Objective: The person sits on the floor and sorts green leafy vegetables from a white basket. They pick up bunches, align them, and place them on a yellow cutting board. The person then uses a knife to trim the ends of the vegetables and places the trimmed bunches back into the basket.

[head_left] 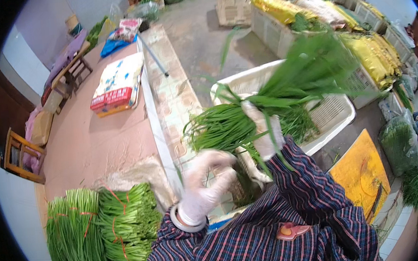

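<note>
The loose bunch of long, thin green leaf stalks [291, 76] is in my right hand [262, 130], held in the air in front of me, where it overlaps the left part of a long white plastic basket [348, 111] in view. In its thin white glove, that hand is closed round the bunch; narrow ends crowd out to the left, while the blades fan up and to the right, blurred. My left hand [207, 178], also in a white glove, is nearer my body, its thumb and curved fingers spread apart with nothing between them, slightly blurred. More loose green stalks [302, 125] lie inside the basket. To my left, thick green-and-pale bundles tied with orange-red bands [78, 231] lie beside the near end of a flat pinkish platform [79, 152], which carries a white, blue and red rectangular pack [118, 84] farther up. To my right there is a stained yellow board [359, 174]; beyond the basket stand pale plastic crates [271, 29], some under shiny yellow covers [369, 59].
</note>
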### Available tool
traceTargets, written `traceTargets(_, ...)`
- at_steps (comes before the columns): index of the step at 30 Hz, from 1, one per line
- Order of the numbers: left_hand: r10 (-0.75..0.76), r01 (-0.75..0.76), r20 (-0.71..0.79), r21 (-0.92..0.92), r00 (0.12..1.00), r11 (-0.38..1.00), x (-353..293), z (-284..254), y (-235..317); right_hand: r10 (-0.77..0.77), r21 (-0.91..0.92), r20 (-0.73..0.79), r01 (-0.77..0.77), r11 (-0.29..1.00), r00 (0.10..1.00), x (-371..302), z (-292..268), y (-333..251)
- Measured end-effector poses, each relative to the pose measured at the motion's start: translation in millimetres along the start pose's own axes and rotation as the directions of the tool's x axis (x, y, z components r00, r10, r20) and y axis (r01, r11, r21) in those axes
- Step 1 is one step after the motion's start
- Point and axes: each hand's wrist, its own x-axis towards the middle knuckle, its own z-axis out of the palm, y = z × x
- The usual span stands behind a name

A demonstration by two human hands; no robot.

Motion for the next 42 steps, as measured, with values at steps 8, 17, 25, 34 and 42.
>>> traceTargets(8,0.316,0.509,0.431,-0.469,0.845,-0.722,61.5,169.1,23.6,-0.905,-0.122,0.164,0.919,0.375,0.391,-39.5,-101.1,-9.0)
traceTargets(17,0.305,0.940,0.892,-0.293,0.335,-0.176,80.8,249.8,56.7,-0.655,-0.915,0.360,0.388,-0.110,0.664,-201.0,-178.9,-89.6)
traceTargets(25,0.339,0.682,0.922,-0.370,0.187,0.630,110.0,319.8,53.5,0.138,-0.914,0.214,0.148,0.378,0.967,-332.9,-184.3,-85.4)
traceTargets(34,0.275,0.504,0.951,-0.170,-0.141,0.847,60.7,320.0,71.4,-0.779,-0.738,-0.356,-0.667,-0.105,0.516,-419.9,-228.8,-198.7)
traceTargets(42,0.109,0.090,0.949,-0.085,-0.297,0.992,32.5,313.3,101.2,-0.263,-0.779,-0.542,-0.595,-0.197,0.798,-454.8,-242.9,-200.5)
